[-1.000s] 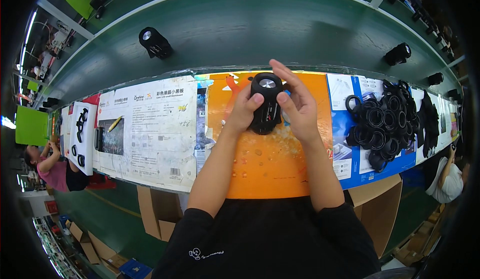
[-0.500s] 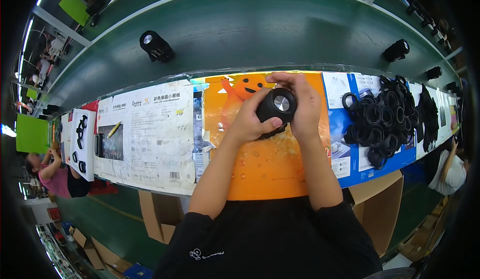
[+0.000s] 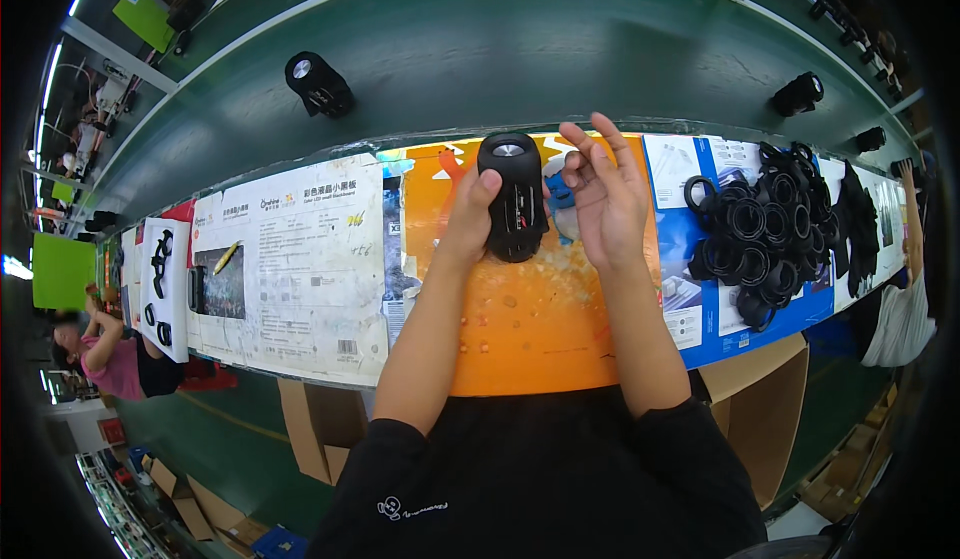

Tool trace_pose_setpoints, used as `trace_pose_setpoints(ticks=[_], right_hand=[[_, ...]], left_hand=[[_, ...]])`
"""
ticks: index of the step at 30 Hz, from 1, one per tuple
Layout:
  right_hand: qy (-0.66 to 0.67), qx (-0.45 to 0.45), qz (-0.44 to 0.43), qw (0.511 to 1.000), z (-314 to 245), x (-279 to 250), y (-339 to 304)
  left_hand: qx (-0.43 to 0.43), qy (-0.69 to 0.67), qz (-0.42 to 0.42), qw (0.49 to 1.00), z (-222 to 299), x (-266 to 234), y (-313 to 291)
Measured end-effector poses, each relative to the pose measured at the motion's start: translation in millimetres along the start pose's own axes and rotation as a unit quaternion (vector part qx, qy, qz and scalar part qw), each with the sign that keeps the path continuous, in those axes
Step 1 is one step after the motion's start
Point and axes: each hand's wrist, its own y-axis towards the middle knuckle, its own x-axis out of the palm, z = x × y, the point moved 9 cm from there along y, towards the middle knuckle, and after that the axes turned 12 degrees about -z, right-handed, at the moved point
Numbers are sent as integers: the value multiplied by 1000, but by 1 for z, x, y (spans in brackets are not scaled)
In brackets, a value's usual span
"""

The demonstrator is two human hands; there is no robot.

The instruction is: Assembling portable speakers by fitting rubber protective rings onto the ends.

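A black cylindrical speaker (image 3: pixel 517 199) with a silver disc on its end is upright over the orange sheet (image 3: pixel 540 339). My left hand (image 3: pixel 468 214) grips its left side, thumb on the front and the other fingers hidden behind. A panel with small ports or buttons shows on the side toward me. Just right of the speaker, my right hand (image 3: pixel 606 194) is raised with fingers apart and holds nothing. Beyond it on the right, a heap of black rings (image 3: pixel 762 224) lies on a blue printed sheet (image 3: pixel 720 334).
On the green belt beyond the bench are more black speakers, one at left (image 3: pixel 318 85) and one at right (image 3: pixel 797 95). A white printed board (image 3: pixel 310 259), a yellow pen-like tool (image 3: pixel 229 257) and a white tray (image 3: pixel 178 299) lie leftward. Cardboard boxes (image 3: pixel 755 419) stand below. Other people sit at both sides.
The speaker has turned from end-on to showing its long side and moved a little left. My right hand has let go and opened. The belt speakers have shifted slightly right.
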Motion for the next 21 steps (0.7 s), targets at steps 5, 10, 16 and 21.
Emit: trace_pose_setpoints(ticks=[5,10,16,21], right_hand=[[-46,36,-49,997,9,-16,0],[-119,-21,-58,991,3,6,0],[128,94,-270,950,18,26,-3],[-29,64,-204,976,13,5,8]], left_hand=[[-14,-39,1,999,-7,-5,3],[-9,-42,-12,999,-4,-4,1],[15,-32,-57,998,6,10,0],[3,-22,-51,998,6,6,-4]])
